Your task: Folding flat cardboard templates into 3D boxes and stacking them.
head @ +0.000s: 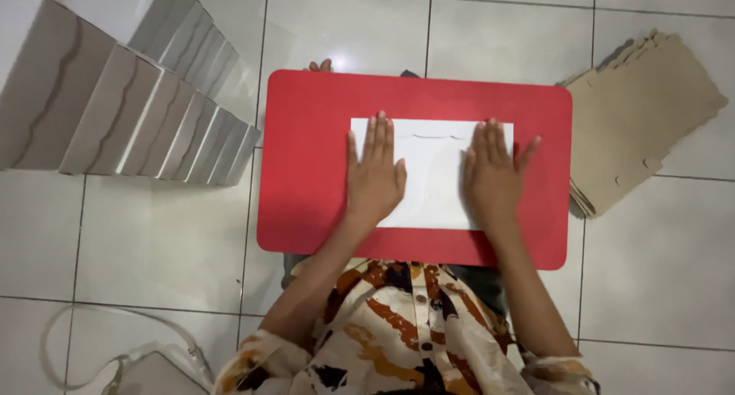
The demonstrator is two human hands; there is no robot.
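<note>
A white flat folded carton (432,173) lies on a red lap table (306,158) in front of me. My left hand (374,173) rests palm down on the carton's left part, fingers spread and pointing away. My right hand (491,173) presses flat on its right part, thumb reaching past the right edge. Neither hand grips anything. Both forearms run back over my patterned shirt.
Rows of folded white boxes (130,96) stand on the tiled floor at the upper left. A stack of flat brown cardboard blanks (643,119) lies to the right of the table. A pale bag with a strap (153,368) sits at the lower left.
</note>
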